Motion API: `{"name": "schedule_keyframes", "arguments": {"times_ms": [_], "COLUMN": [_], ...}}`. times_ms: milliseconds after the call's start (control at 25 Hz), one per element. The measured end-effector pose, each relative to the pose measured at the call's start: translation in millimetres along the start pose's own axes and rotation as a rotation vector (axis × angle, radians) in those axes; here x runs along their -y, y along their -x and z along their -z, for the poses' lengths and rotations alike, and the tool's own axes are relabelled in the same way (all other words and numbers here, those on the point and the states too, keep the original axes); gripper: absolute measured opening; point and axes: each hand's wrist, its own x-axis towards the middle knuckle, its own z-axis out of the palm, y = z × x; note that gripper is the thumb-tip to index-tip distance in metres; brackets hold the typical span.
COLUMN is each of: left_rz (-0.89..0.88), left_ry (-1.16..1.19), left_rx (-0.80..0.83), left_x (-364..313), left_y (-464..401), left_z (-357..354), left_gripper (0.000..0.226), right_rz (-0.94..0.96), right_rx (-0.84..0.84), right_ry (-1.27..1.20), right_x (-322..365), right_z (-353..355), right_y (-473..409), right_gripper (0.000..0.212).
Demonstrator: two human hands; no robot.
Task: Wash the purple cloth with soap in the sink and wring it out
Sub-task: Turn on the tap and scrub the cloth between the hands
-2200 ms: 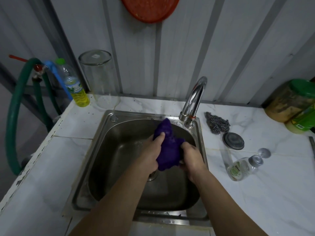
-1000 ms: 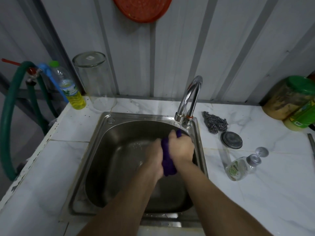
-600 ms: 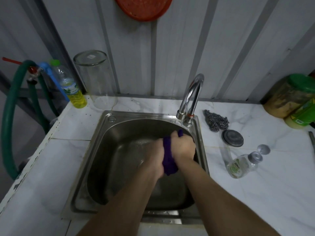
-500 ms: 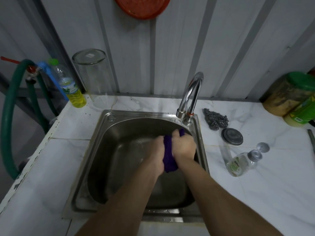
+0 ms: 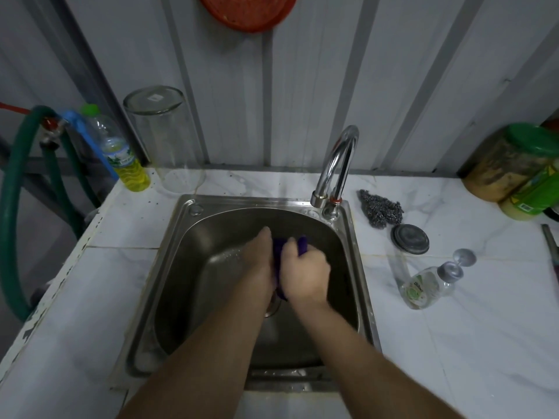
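The purple cloth point(image 5: 277, 247) is bunched small between my two hands over the steel sink point(image 5: 181, 246); only strips of it show. My left hand point(image 5: 259, 261) presses it from the left and my right hand point(image 5: 305, 275) is clenched on it from the right. Both hands are over the sink's middle, above the drain. A clear soap bottle point(image 5: 428, 285) lies on its side on the counter right of the sink with its cap flipped back. The chrome tap point(image 5: 338, 167) stands at the sink's back right corner; I see no water running from it.
A steel scourer point(image 5: 379, 208) and a round metal lid point(image 5: 410, 238) lie right of the tap. Green-lidded jars point(image 5: 514, 164) stand at the far right. An upturned glass jar point(image 5: 165, 137), a yellow-liquid bottle point(image 5: 122, 155) and a green hose point(image 5: 15, 189) are at the left.
The cloth, first held loose and tall, has been squeezed into a tight bunch between my hands. Both hands have shifted slightly left and lower in the sink.
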Motion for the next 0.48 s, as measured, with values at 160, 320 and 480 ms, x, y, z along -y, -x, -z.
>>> {"name": "schedule_keyframes", "arguments": {"times_ms": [160, 320, 480], "left_rz": [0.028, 0.103, 0.078], "left_ry": [0.0, -0.043, -0.03], "left_rx": [0.056, 0.137, 0.08], "left_x": [10.7, 20.2, 9.9], "left_y": [-5.1, 18.6, 11.3], "left_z": [4.9, -0.2, 9.5], "left_gripper": [0.036, 0.038, 0.054], "right_rz": [0.043, -0.098, -0.222], "right_rx": [-0.073, -0.047, -0.045], "right_ry": [0.055, 0.067, -0.383], "right_x": [11.3, 9.1, 17.9], "right_z": [-4.2, 24.0, 28.1], "right_y": [-6.5, -52.9, -55.0], "right_gripper": [0.043, 0.041, 0.036]}}
